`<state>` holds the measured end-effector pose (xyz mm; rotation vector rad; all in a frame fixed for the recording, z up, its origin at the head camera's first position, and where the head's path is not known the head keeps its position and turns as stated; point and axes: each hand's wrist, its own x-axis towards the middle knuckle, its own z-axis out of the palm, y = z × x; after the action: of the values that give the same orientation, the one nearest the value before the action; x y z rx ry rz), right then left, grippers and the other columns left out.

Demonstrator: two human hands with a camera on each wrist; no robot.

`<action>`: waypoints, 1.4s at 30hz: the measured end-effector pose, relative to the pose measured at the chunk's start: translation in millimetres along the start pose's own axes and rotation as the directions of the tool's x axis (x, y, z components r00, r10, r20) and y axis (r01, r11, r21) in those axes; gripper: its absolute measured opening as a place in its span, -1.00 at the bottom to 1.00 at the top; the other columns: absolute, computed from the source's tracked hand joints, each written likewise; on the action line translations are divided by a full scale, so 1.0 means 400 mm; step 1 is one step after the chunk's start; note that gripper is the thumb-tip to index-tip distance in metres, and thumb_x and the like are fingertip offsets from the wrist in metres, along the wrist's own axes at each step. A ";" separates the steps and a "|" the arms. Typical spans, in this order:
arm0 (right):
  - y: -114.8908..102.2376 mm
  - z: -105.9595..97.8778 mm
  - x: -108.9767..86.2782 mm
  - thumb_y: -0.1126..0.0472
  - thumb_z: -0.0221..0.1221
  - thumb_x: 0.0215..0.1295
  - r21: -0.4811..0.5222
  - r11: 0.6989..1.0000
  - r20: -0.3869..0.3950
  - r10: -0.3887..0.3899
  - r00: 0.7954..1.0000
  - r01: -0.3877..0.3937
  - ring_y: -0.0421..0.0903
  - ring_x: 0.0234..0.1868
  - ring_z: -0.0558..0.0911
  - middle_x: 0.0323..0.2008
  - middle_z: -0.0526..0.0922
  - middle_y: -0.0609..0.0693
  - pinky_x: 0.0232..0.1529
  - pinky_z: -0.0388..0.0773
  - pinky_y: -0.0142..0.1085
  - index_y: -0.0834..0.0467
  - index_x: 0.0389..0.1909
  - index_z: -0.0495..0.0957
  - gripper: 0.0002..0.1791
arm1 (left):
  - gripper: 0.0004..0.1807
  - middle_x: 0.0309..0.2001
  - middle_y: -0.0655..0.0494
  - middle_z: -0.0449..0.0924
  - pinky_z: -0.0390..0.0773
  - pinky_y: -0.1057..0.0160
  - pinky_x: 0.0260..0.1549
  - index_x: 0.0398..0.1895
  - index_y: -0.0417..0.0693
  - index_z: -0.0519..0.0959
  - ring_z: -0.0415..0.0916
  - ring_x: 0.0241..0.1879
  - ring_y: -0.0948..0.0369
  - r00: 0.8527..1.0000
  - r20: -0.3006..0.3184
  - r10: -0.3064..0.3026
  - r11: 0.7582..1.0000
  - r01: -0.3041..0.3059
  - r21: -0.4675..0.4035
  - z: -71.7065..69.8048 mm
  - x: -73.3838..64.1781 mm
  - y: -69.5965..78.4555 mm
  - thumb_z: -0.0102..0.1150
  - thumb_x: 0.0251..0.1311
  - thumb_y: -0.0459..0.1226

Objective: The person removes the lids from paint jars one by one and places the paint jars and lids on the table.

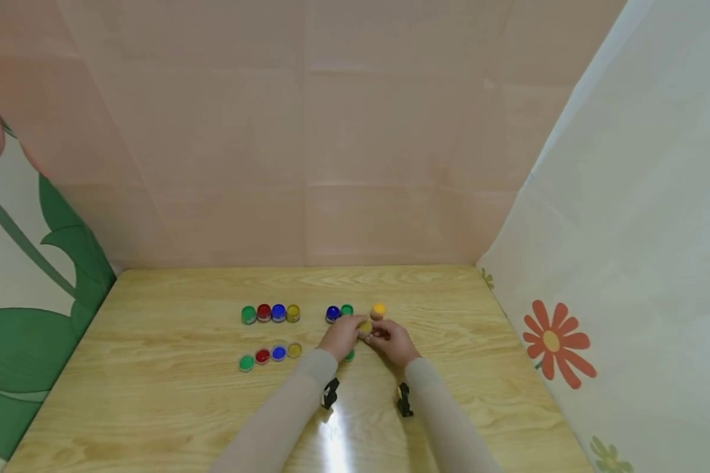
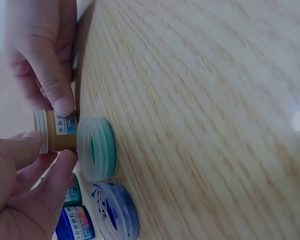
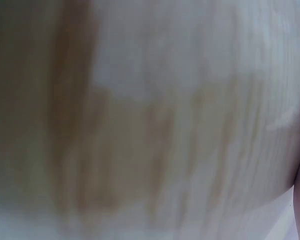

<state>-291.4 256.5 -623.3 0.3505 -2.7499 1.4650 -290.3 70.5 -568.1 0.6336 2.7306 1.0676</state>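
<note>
Between both hands is a small jar of ochre-yellow paint [image 1: 365, 328] with a clear, ridged lid [image 2: 40, 131] at its top end. My left hand [image 1: 340, 336] pinches it, thumb near the lid and fingers along the jar in the left wrist view. From the other side my right hand [image 1: 395, 343] holds the jar, its thumb on the label. Just beyond the hands stand a blue paint jar [image 1: 332, 314], a green paint jar [image 1: 346, 309] and an orange-yellow jar [image 1: 378, 309]. A green lid [image 2: 97, 149] and a blue lid [image 2: 115, 212] lie close to the held jar.
Left of the hands, several paint jars [image 1: 263, 313] stand in a row on the wooden table [image 1: 171, 394]. Nearer, several coloured lids [image 1: 263, 356] form a second row. Papered walls enclose the back and sides. The right wrist view shows mostly blurred wood grain.
</note>
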 end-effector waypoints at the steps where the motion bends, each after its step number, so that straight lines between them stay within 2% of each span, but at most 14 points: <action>1: -0.002 0.000 0.000 0.35 0.39 0.24 0.000 1.000 0.008 0.005 1.000 -0.005 -0.09 -0.17 0.63 -0.16 0.64 0.09 -0.10 0.66 -0.31 0.31 0.01 0.68 -0.68 | -0.57 0.27 -0.07 0.56 0.45 0.00 0.32 0.34 -0.19 0.51 0.46 0.28 -0.02 1.000 0.001 0.006 1.000 -0.006 0.012 0.001 0.001 -0.002 0.09 0.43 -0.45; 6: -0.003 0.002 0.003 0.30 0.39 0.26 0.004 1.000 0.037 0.023 0.999 -0.023 -0.12 -0.17 0.61 -0.17 0.63 0.05 -0.11 0.64 -0.34 0.27 0.01 0.70 -0.70 | -0.60 0.25 -0.03 0.57 0.45 0.03 0.31 0.32 -0.16 0.53 0.47 0.27 -0.01 1.000 0.016 -0.011 0.998 0.010 0.061 0.005 0.007 -0.008 0.09 0.46 -0.40; 13: -0.007 -0.001 0.012 0.33 0.39 0.25 -0.005 1.000 0.041 0.024 0.999 -0.024 -0.10 -0.16 0.60 -0.17 0.62 0.05 -0.09 0.63 -0.31 0.28 -0.04 0.69 -0.73 | -0.65 0.12 -0.13 0.63 0.54 -0.01 0.21 0.25 -0.18 0.52 0.55 0.15 -0.02 0.999 0.010 -0.042 0.999 0.042 0.029 -0.006 0.012 0.001 0.13 0.45 -0.35; 17: -0.011 -0.004 0.016 0.34 0.38 0.26 -0.019 1.000 0.040 0.020 0.999 -0.019 -0.09 -0.16 0.60 -0.18 0.61 0.06 -0.09 0.63 -0.28 0.28 -0.06 0.69 -0.75 | -0.68 0.03 -0.11 0.67 0.62 0.05 0.06 0.21 -0.15 0.51 0.61 0.00 0.04 1.000 0.006 -0.030 0.999 0.030 0.027 -0.013 0.013 -0.002 0.14 0.45 -0.33; 20: -0.013 -0.005 0.018 0.32 0.37 0.27 -0.012 1.000 0.045 0.025 0.999 -0.025 -0.09 -0.15 0.60 -0.15 0.61 0.06 -0.07 0.64 -0.26 0.27 -0.04 0.69 -0.74 | -0.70 -0.04 -0.07 0.69 0.65 0.14 -0.10 0.21 -0.13 0.49 0.62 -0.15 0.12 0.999 0.026 -0.022 0.999 0.021 0.033 -0.018 0.014 -0.008 0.11 0.47 -0.34; 24: -0.015 -0.005 0.017 0.31 0.37 0.28 -0.013 1.000 0.040 0.015 0.999 -0.014 -0.09 -0.14 0.61 -0.14 0.61 0.06 -0.07 0.66 -0.24 0.27 -0.02 0.68 -0.73 | -0.70 -0.09 -0.01 0.69 0.58 0.25 -0.29 0.23 -0.09 0.47 0.55 -0.30 0.21 0.998 0.062 -0.031 0.999 0.030 0.019 -0.023 0.016 -0.016 0.05 0.50 -0.35; 27: -0.016 -0.005 0.016 0.32 0.37 0.28 -0.012 1.000 0.037 0.013 0.999 -0.012 -0.08 -0.14 0.61 -0.15 0.62 0.07 -0.07 0.66 -0.22 0.28 -0.03 0.68 -0.74 | -0.71 -0.12 0.01 0.69 0.55 0.28 -0.34 0.23 -0.09 0.46 0.51 -0.36 0.24 0.997 0.073 -0.035 0.999 0.034 0.007 -0.023 0.016 -0.018 0.04 0.51 -0.36; 34: -0.009 -0.004 0.015 0.33 0.36 0.28 0.003 0.997 0.037 0.072 0.997 -0.072 -0.11 -0.13 0.60 -0.13 0.61 0.04 -0.04 0.65 -0.21 0.26 0.01 0.68 -0.72 | -0.73 -0.19 -0.03 0.68 0.63 0.22 -0.26 0.18 -0.12 0.44 0.58 -0.31 0.20 0.998 0.062 -0.021 0.998 0.018 0.059 -0.018 0.015 -0.010 0.09 0.48 -0.34; 38: -0.004 -0.003 0.014 0.32 0.36 0.29 0.000 0.998 0.035 0.071 0.997 -0.071 -0.12 -0.14 0.59 -0.13 0.60 0.03 -0.06 0.64 -0.23 0.25 0.01 0.68 -0.72 | -0.62 -0.04 -0.08 0.70 0.66 0.13 -0.05 0.29 -0.11 0.47 0.65 -0.11 0.10 0.999 0.044 0.005 0.997 -0.009 0.082 -0.013 0.014 -0.010 0.13 0.45 -0.35; 42: -0.004 -0.003 0.011 0.29 0.36 0.29 -0.004 0.998 0.040 0.066 0.997 -0.066 -0.14 -0.17 0.57 -0.17 0.60 0.01 -0.10 0.61 -0.30 0.24 -0.02 0.70 -0.74 | -0.57 0.13 -0.04 0.65 0.60 0.09 0.13 0.35 -0.06 0.49 0.61 0.09 0.05 0.999 0.034 0.033 0.994 -0.037 0.101 -0.001 0.013 -0.022 0.12 0.46 -0.34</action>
<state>-295.3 255.8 -620.7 0.2954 -2.8207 1.4845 -297.8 66.8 -573.6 0.7095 2.7702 0.9224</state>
